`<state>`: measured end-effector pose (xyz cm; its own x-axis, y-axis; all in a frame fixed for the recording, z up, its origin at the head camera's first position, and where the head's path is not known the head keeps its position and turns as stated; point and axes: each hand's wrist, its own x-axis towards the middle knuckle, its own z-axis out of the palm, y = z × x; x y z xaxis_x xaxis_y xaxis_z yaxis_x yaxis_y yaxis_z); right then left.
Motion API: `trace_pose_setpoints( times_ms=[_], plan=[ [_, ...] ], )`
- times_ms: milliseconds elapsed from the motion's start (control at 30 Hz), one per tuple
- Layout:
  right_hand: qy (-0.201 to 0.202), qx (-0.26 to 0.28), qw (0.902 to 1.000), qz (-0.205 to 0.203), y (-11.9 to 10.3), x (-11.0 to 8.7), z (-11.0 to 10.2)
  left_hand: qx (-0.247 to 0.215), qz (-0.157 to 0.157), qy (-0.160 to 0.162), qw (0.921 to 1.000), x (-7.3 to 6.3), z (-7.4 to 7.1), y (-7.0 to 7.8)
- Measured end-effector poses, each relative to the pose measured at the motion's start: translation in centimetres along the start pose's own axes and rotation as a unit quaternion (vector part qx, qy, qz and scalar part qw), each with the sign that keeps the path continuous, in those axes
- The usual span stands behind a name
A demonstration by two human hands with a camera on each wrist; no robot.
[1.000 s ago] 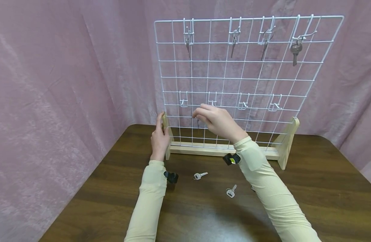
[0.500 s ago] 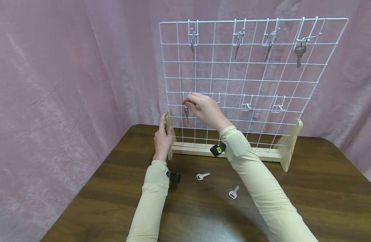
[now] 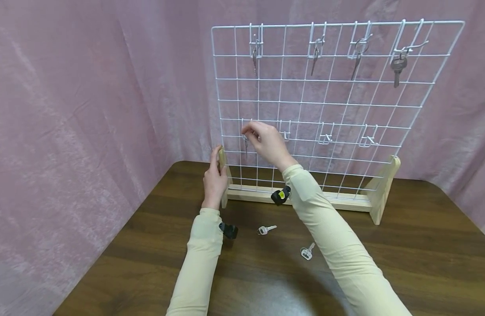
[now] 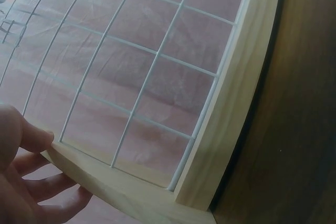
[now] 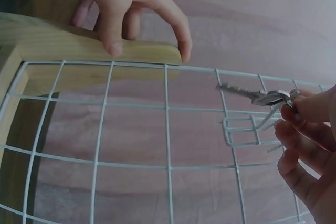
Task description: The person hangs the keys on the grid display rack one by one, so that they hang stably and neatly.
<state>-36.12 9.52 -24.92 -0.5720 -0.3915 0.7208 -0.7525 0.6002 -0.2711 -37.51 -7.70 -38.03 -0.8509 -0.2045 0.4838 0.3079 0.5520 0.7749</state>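
We've got the right hand [image 3: 269,144] pinching a key [image 5: 270,98] by its ring [image 5: 288,104] at the lower-left hook [image 5: 256,130], can't tell if it's on, left hand [image 3: 215,180] gripping the wooden upright [image 5: 144,52], and two more keys [image 3: 267,230] [image 3: 307,252] lying apart on the counter [image 3: 147,263] in front of us.

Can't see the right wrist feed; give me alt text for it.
The right hand pinches a silver key at its head end, close to a white hook on a wire grid; whether key and hook touch is unclear. At the top, the left hand grips a wooden support.
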Motion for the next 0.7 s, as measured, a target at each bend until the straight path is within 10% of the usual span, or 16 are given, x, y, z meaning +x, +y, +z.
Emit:
trace_pose_setpoints(
  times_ms=[700],
  plan=[
    [0.014, 0.014, 0.9994, 0.03, 1.2, -1.8, 1.9, 0.007, 0.002, 0.0, 1.0, 0.1, 0.1, 0.0]
  ],
)
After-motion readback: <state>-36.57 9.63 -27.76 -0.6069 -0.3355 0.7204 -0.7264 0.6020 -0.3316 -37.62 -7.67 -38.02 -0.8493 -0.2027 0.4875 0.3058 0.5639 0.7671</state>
